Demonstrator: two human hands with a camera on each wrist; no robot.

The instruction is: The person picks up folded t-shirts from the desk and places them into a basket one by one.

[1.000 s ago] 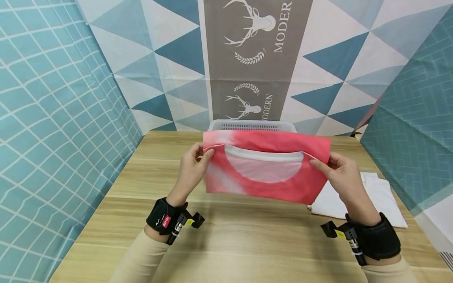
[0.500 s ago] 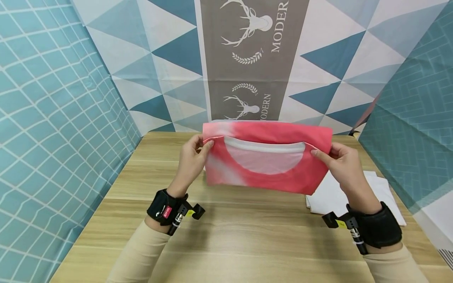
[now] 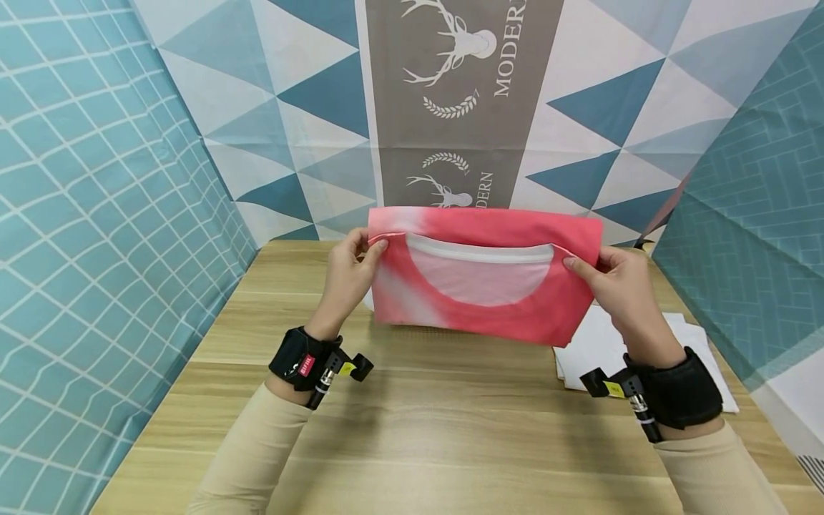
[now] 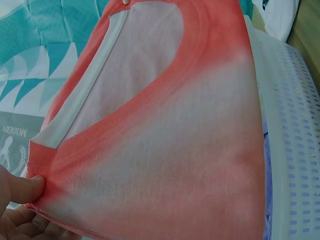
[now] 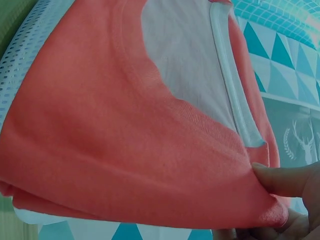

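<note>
A folded red-pink T-shirt (image 3: 489,322) with faded white patches is held up over the far part of the table, its neckline facing me. My left hand (image 3: 350,268) pinches its left edge near the shoulder, thumb on the front and fingers behind. On the opposite edge, my right hand (image 3: 621,282) grips the same way, as the right wrist view shows with the thumb (image 5: 280,180) pressed on the fabric. Behind and below the shirt stands a white perforated basket (image 4: 295,150), mostly hidden in the head view. Something bluish-purple (image 4: 267,175) shows through at its side.
A folded white cloth (image 3: 695,350) lies on the right side of the wooden table (image 3: 450,436), partly behind my right forearm. Patterned sheets (image 3: 309,107) hang at the back, with a blue tiled sheet (image 3: 96,250) along the left.
Both hands have moved the folded T-shirt up and away from me, in step. It now covers the basket's far rim, which showed above it a second ago. Both grips stay the same.
</note>
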